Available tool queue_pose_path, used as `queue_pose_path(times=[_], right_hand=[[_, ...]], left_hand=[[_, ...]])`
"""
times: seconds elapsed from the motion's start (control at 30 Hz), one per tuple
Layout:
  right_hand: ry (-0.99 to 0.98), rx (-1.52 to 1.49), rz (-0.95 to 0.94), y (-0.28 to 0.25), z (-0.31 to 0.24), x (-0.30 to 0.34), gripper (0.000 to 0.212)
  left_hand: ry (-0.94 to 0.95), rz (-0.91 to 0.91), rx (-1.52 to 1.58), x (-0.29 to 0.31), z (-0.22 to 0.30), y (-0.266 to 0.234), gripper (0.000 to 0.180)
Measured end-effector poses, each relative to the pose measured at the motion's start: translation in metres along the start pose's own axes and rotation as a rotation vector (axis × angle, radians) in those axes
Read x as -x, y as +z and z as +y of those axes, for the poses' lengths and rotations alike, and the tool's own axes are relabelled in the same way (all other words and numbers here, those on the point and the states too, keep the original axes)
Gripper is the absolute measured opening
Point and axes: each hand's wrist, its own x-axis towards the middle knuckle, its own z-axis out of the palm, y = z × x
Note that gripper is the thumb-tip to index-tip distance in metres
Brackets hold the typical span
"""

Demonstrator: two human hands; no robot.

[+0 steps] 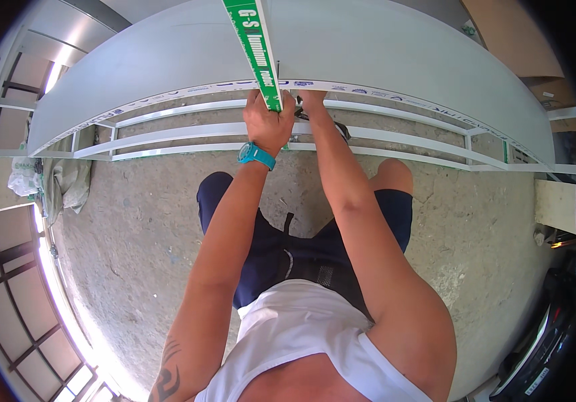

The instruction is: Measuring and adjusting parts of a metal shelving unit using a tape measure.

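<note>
My left hand [268, 123], with a turquoise watch [256, 155] on its wrist, is closed around the near end of a long aluminium bar [254, 50] covered in green and white printed film. The bar runs away from me across a large pale grey panel [154, 57]. Just right of it, my right hand [312, 98] reaches to the panel's near edge; its fingers are hidden there. Close to that hand is a thin dark upright piece [278, 68] beside the bar. A black object [343, 130], partly behind my right forearm, cannot be made out.
White metal rails [408, 137] of a frame run below the panel's edge. Plastic bags [67, 184] hang or lie at the left, near a window-like grid [20, 295]. Cardboard [516, 33] stands far right; a dark vehicle-like object [536, 348] is lower right. The floor [134, 234] is bare concrete.
</note>
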Motion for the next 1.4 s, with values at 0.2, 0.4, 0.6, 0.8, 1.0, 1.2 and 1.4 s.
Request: queue_pose_path(times=[0.2, 0.4, 0.6, 0.8, 1.0, 1.2, 1.4], right_hand=[[-0.458, 0.74, -0.116, -0.003, -0.014, 0.003, 0.075], [-0.619, 0.729, -0.02, -0.062, -0.02, -0.012, 0.063], [-0.76, 0.762, -0.077, -0.276, -0.072, 0.017, 0.026], [0.025, 0.76, 0.548, -0.735, -0.086, 0.17, 0.031], [0.062, 1.025, 1.177, -0.937, -0.117, 0.458, 0.041], [0.295, 1.222, 1.829, -1.007, -0.176, 0.663, 0.05], [0.365, 1.31, 1.827, -0.98, -0.14, 0.612, 0.049]], left_hand=[[-0.001, 0.007, 0.021, -0.003, 0.006, 0.002, 0.01], [-0.037, -0.017, 0.059, -0.001, 0.019, 0.022, 0.012], [-0.047, -0.004, 0.017, 0.003, -0.007, 0.001, 0.016], [-0.056, -0.082, 0.061, 0.005, -0.002, 0.015, 0.015], [-0.055, -0.039, 0.048, 0.005, -0.009, 0.007, 0.02], [-0.057, -0.071, 0.024, 0.005, -0.01, 0.002, 0.025], [0.173, -0.259, -0.219, -0.003, 0.005, -0.011, 0.033]])
